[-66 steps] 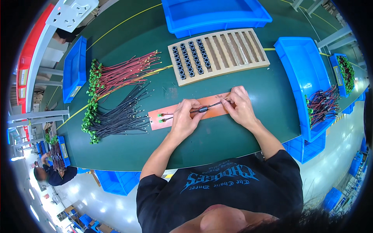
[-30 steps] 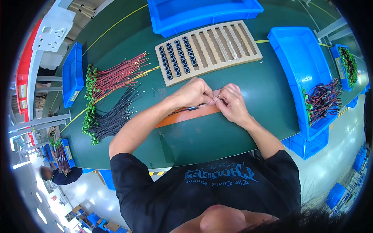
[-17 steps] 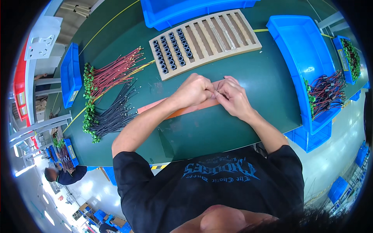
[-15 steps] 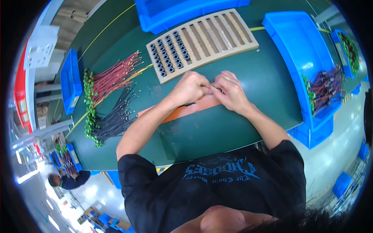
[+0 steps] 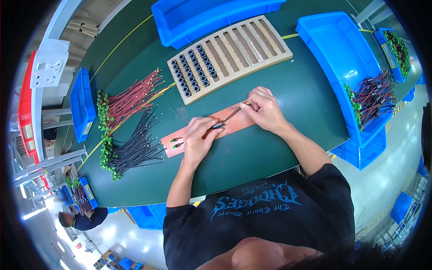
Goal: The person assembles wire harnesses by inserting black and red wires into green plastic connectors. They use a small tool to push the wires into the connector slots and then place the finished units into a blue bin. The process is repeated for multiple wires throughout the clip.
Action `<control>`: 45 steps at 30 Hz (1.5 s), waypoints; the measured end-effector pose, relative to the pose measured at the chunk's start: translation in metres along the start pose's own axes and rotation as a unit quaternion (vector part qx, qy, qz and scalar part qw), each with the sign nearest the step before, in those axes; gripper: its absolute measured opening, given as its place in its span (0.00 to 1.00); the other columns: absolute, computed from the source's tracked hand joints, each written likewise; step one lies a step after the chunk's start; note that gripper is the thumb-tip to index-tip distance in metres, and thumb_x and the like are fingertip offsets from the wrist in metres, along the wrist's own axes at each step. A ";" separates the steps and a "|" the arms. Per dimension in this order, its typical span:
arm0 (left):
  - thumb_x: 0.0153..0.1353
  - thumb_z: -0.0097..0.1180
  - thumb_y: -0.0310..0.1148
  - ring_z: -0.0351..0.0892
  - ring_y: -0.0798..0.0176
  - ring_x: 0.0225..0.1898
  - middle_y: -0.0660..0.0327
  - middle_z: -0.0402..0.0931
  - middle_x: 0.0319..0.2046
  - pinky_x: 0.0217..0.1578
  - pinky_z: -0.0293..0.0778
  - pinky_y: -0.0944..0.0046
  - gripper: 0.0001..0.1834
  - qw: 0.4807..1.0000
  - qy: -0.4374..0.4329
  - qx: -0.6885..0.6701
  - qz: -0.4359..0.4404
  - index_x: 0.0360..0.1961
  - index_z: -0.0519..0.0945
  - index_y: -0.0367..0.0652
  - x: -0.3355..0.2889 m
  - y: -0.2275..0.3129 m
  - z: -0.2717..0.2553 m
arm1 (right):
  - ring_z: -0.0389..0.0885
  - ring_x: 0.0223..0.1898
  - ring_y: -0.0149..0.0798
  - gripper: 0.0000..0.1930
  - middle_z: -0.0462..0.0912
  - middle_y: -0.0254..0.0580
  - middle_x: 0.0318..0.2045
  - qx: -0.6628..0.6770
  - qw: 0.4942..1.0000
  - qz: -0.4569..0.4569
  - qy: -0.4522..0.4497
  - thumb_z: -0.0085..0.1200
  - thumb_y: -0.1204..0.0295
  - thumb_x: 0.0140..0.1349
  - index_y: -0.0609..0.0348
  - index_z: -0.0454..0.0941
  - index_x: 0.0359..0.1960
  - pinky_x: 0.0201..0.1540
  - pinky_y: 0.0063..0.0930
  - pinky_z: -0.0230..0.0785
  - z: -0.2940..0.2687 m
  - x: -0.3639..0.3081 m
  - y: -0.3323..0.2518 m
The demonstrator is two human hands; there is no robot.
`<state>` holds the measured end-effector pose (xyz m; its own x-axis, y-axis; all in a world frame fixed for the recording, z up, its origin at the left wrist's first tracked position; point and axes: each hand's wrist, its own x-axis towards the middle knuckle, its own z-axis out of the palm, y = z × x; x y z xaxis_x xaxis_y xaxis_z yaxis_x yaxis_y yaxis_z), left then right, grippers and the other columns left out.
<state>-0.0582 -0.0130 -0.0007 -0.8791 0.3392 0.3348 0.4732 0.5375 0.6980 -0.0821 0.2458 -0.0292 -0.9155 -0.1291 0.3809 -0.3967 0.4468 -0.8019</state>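
My left hand is closed around a small black cylinder and the dark wires with it, over an orange strip. To the right, my right hand pinches the far end of the dark red and black wires, which stretch between the two hands. Small green connectors stick out left of my left hand, above the strip's left end. Whether the wires run through the cylinder is hard to make out, as fingers partly cover it.
A wooden rack holds rows of black cylinders. Left lie red wires and black wires with green connectors. A blue bin at right contains wired assemblies; another blue bin stands behind the rack.
My hands, close together before, are now apart: the left has moved left and nearer to me. The wires are stretched between them, and the cylinder and green connectors have come into sight.
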 end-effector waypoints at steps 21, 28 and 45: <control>0.60 0.70 0.28 0.82 0.56 0.45 0.56 0.84 0.43 0.48 0.75 0.58 0.16 0.993 -0.110 -0.015 -0.030 0.49 0.85 0.36 0.000 -0.003 -0.015 | 0.82 0.39 0.32 0.04 0.80 0.39 0.36 0.156 0.987 -0.016 0.033 0.65 0.75 0.67 0.64 0.85 0.37 0.40 0.27 0.79 0.005 0.001 -0.035; 0.62 0.69 0.23 0.84 0.70 0.41 0.59 0.85 0.42 0.44 0.80 0.68 0.17 0.934 -0.140 -0.266 -0.193 0.51 0.81 0.34 0.000 -0.005 -0.024 | 0.85 0.41 0.28 0.11 0.81 0.36 0.44 0.368 0.914 0.098 -0.141 0.56 0.72 0.75 0.66 0.84 0.52 0.44 0.22 0.82 0.023 0.006 -0.048; 0.72 0.59 0.26 0.74 0.75 0.33 0.60 0.82 0.42 0.34 0.72 0.71 0.22 0.915 -0.191 -0.324 -0.148 0.65 0.77 0.34 -0.009 -0.003 -0.043 | 0.81 0.50 0.32 0.14 0.80 0.41 0.48 0.307 0.940 -0.030 -0.143 0.57 0.81 0.71 0.63 0.84 0.55 0.50 0.25 0.81 0.026 0.012 -0.066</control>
<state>-0.0545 -0.0512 0.0212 -0.8207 0.5646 -0.0880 -0.0229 0.1214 0.9923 -0.0687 0.1922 0.0163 -0.8361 -0.4098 0.3646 -0.3311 -0.1528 -0.9311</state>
